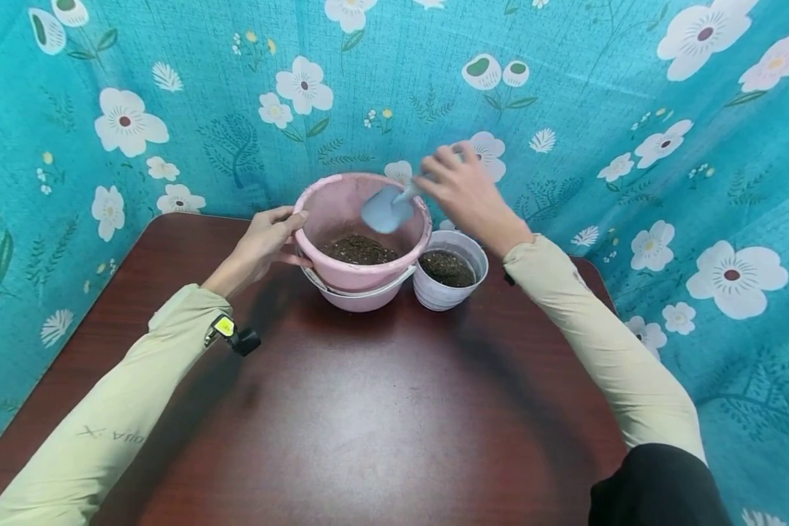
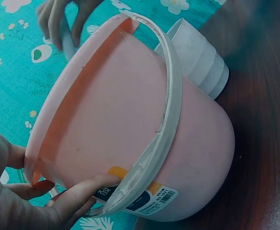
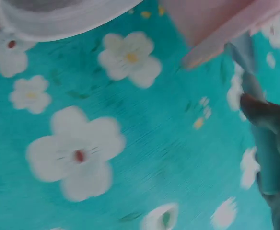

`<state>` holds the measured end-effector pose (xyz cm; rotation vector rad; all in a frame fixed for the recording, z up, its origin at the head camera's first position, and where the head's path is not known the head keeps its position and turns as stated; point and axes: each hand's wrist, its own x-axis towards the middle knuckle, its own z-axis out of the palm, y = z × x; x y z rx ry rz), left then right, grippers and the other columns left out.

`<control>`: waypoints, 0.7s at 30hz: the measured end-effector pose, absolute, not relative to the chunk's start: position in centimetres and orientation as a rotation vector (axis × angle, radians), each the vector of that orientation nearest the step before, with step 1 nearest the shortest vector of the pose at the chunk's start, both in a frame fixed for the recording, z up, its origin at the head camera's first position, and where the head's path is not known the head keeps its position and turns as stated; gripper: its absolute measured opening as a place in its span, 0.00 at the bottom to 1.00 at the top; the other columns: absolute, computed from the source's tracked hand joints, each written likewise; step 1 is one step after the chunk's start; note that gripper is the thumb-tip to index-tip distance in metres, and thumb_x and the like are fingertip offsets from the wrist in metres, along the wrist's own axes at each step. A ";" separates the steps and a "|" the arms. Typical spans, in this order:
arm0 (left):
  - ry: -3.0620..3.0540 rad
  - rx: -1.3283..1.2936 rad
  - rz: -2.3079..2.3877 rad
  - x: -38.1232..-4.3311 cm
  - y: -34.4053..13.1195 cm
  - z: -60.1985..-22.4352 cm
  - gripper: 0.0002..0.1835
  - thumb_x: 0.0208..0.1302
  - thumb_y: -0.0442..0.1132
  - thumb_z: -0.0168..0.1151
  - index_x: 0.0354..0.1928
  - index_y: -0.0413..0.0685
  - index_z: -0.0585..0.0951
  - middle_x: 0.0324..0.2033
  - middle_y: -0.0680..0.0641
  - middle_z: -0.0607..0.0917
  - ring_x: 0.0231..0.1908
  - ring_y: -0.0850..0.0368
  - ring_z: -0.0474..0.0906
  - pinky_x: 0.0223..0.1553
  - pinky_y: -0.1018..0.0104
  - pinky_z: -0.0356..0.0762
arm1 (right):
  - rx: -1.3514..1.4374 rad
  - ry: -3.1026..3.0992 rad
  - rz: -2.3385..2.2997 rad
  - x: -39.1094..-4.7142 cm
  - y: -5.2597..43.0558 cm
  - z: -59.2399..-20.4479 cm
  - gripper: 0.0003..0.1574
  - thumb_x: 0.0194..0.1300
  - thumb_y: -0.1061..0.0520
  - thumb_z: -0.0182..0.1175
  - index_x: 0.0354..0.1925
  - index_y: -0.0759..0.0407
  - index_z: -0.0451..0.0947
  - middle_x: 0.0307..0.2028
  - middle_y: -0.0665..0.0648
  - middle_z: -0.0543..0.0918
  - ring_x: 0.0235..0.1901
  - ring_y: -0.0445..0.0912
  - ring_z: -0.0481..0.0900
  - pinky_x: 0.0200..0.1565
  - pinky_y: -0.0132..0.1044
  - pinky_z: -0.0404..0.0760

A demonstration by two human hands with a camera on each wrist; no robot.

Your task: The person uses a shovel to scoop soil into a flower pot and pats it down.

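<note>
A pink bucket (image 1: pixel 361 276) with dark soil (image 1: pixel 358 249) in its bottom stands at the back of the table, its white handle (image 2: pixel 171 110) hanging down the front. My left hand (image 1: pixel 263 241) grips its rim on the left side, thumb on top and fingers against the outer wall near a label (image 2: pixel 152 200). My right hand (image 1: pixel 463 186), raised over the bucket's right rim, holds a light blue trowel (image 1: pixel 388 210) by the handle. The trowel's blade points down into the bucket's mouth, above the soil. Right beside the bucket is a whitish plant pot (image 1: pixel 443 294), also with soil inside.
The brown table (image 1: pixel 361 416) stretches forward from the bucket and pot. A turquoise flowered curtain (image 1: pixel 394 95) hangs close behind them and along both sides. A black object (image 1: pixel 660 486) shows at the lower right, by the right sleeve.
</note>
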<state>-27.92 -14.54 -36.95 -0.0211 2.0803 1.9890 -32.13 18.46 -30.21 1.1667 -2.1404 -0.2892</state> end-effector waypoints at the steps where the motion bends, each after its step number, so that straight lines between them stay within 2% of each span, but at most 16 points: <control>1: 2.081 -0.021 1.989 -27.9 -14.5 -36.9 0.31 0.82 0.44 0.52 0.79 0.40 0.63 0.54 0.39 0.72 0.39 0.62 0.82 0.42 0.50 0.94 | 1.193 -2.178 -0.381 -32.1 17.6 -30.2 0.19 0.61 0.70 0.70 0.51 0.60 0.86 0.49 0.60 0.84 0.50 0.57 0.74 0.56 0.54 0.77; 2: 2.084 -0.022 1.989 -28.0 -14.5 -36.9 0.30 0.82 0.44 0.52 0.79 0.40 0.63 0.54 0.38 0.72 0.39 0.62 0.82 0.42 0.50 0.94 | 1.220 -2.207 -0.461 -32.2 16.8 -30.3 0.21 0.58 0.71 0.71 0.50 0.59 0.86 0.49 0.60 0.84 0.50 0.56 0.73 0.56 0.52 0.77; 4: 2.087 -0.024 1.991 -28.0 -14.5 -36.9 0.30 0.82 0.44 0.52 0.79 0.39 0.63 0.55 0.37 0.72 0.38 0.61 0.82 0.43 0.49 0.94 | 1.248 -2.227 -0.601 -32.4 15.2 -30.7 0.18 0.58 0.68 0.73 0.47 0.58 0.87 0.48 0.58 0.84 0.49 0.55 0.72 0.55 0.51 0.76; 8: 2.087 -0.024 1.995 -27.9 -14.7 -36.9 0.30 0.82 0.45 0.52 0.79 0.39 0.64 0.58 0.35 0.72 0.37 0.61 0.83 0.46 0.46 0.93 | 1.249 -2.256 -0.712 -33.6 13.1 -31.9 0.06 0.66 0.61 0.71 0.42 0.54 0.90 0.44 0.55 0.85 0.48 0.54 0.72 0.53 0.48 0.74; 10: 2.085 -0.022 1.998 -27.9 -14.7 -37.0 0.30 0.82 0.45 0.52 0.79 0.39 0.64 0.58 0.35 0.72 0.37 0.62 0.83 0.46 0.47 0.93 | 1.264 -2.305 -0.696 -34.2 12.6 -32.7 0.05 0.66 0.61 0.71 0.39 0.54 0.90 0.42 0.55 0.86 0.46 0.53 0.73 0.52 0.47 0.74; 16: 2.096 -0.033 1.987 -27.7 -14.6 -37.0 0.30 0.83 0.45 0.50 0.79 0.39 0.63 0.57 0.35 0.71 0.38 0.61 0.82 0.44 0.50 0.94 | 1.300 -2.473 -0.588 -35.1 11.9 -34.2 0.14 0.61 0.72 0.64 0.34 0.56 0.89 0.39 0.57 0.90 0.45 0.54 0.78 0.49 0.48 0.76; 21: 2.100 -0.032 1.994 -27.7 -14.5 -37.0 0.30 0.83 0.44 0.49 0.79 0.39 0.63 0.63 0.33 0.69 0.39 0.60 0.82 0.45 0.49 0.93 | 1.306 -2.542 -0.473 -35.3 11.9 -34.3 0.12 0.60 0.72 0.65 0.35 0.58 0.89 0.37 0.59 0.90 0.44 0.55 0.77 0.50 0.50 0.75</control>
